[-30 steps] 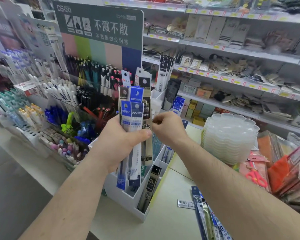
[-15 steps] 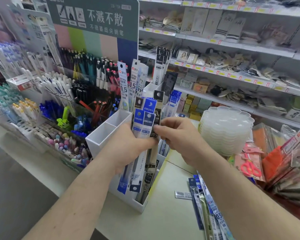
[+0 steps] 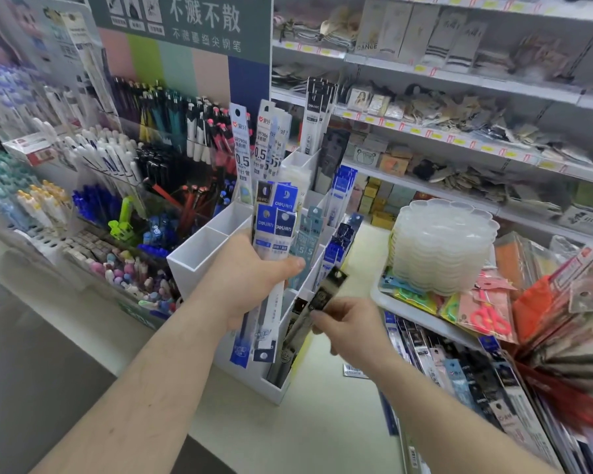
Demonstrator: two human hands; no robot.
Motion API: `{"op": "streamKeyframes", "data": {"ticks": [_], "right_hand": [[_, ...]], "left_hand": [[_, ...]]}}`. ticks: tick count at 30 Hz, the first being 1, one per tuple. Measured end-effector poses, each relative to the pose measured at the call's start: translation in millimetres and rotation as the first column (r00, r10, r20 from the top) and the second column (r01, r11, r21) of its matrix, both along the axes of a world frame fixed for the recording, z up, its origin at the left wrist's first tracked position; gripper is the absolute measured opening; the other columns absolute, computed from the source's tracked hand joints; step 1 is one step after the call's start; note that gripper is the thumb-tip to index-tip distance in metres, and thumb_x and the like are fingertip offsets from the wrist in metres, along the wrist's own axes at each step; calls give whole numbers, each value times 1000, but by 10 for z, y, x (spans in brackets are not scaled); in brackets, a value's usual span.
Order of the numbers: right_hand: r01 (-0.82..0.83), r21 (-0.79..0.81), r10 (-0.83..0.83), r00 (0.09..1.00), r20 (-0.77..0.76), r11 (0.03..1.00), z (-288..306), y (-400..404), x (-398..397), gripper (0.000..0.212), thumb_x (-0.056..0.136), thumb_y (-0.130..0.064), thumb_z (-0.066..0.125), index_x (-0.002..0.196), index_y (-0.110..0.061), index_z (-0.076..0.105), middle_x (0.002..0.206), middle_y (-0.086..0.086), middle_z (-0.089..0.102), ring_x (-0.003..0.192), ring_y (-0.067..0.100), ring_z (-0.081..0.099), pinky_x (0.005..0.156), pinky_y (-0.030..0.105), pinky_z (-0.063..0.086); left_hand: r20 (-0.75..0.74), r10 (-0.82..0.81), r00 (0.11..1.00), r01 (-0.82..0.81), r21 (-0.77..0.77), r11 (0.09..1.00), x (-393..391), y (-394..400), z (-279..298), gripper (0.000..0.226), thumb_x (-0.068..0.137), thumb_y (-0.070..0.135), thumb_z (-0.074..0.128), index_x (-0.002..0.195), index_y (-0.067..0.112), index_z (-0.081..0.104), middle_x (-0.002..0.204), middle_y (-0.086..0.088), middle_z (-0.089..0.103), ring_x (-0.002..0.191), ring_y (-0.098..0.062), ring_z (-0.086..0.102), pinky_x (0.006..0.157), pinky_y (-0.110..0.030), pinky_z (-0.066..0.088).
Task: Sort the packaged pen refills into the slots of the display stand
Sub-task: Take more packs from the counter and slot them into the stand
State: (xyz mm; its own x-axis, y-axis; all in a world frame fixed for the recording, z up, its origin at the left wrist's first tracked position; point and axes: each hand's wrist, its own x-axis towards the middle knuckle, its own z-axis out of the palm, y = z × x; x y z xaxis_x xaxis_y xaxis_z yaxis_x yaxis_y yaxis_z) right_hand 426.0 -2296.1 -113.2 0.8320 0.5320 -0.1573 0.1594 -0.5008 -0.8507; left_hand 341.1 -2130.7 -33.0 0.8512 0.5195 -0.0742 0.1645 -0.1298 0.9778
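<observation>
Head view, looking down across a stationery shop counter. A white display stand (image 3: 199,258) with tiered slots is seen at the centre of the counter (image 3: 322,422). Several of its upper and right-hand slots are already filled with packaged refills (image 3: 264,148) standing upright, while the two nearest slots on the left side appear unfilled.

A fanned bundle of blue-and-white refill packs (image 3: 274,234) is gripped upright in the left hand (image 3: 250,278), fingers and thumb wrapped around the middle of the bundle, just in front of the stand.

One black refill pack (image 3: 319,302) is pinched near its upper end by the thumb and fingers of the right hand (image 3: 350,326). It is tilted, with its lower end pointed down into the lowest front slot, where similar dark packs can already be seen. Whether it has reached the bottom of the slot cannot be told.

More loose refill packs (image 3: 459,378) are spread flat on the counter to the right, below a tray (image 3: 391,302) holding a stack of clear plastic dishes (image 3: 442,244).

The sorting is judged to be partway done: some slots stocked, one pack going in, and the held bundle plus the counter pile left to be placed.
</observation>
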Motion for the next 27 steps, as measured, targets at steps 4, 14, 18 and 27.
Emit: {"op": "streamKeyframes", "data": {"ticks": [4, 14, 18, 27], "right_hand": [[-159, -270, 181, 982, 60, 950, -309, 133, -112, 30, 85, -31, 68, 61, -14, 61, 66, 9, 66, 56, 18, 50, 55, 32, 43], [-49, -315, 90, 989, 117, 948, -52, 81, -127, 10, 72, -25, 64, 73, -17, 71, 69, -3, 69, 70, 17, 63, 63, 31, 52], [-30, 133, 47, 990, -131, 991, 469, -38, -96, 21, 57, -20, 59, 74, -18, 70, 57, -8, 62, 53, 5, 52, 53, 25, 42], [-203, 152, 225, 962, -152, 967, 551, 20, -323, 18, 75, -23, 80, 88, -30, 68, 81, 3, 73, 71, 18, 69, 60, 31, 52]], "left_hand": [[21, -10, 1000, 9, 6, 1000, 6, -23, -1, 21, 81, 19, 81, 96, 28, 70, 86, 12, 77, 76, -4, 73, 74, -35, 56], [30, -23, 999, 26, -101, 995, 2, -60, -16, 23, 81, 21, 82, 101, 21, 70, 83, 2, 76, 74, -16, 74, 77, -47, 61], [32, -22, 999, 27, -153, 988, 44, -140, -20, 25, 82, 22, 81, 102, 18, 68, 77, 2, 75, 71, -17, 74, 75, -47, 61], [51, 0, 999, 12, -243, 970, 238, -469, -48, 35, 81, 31, 82, 104, 9, 68, 81, -2, 78, 79, -15, 75, 90, -51, 58]]}}
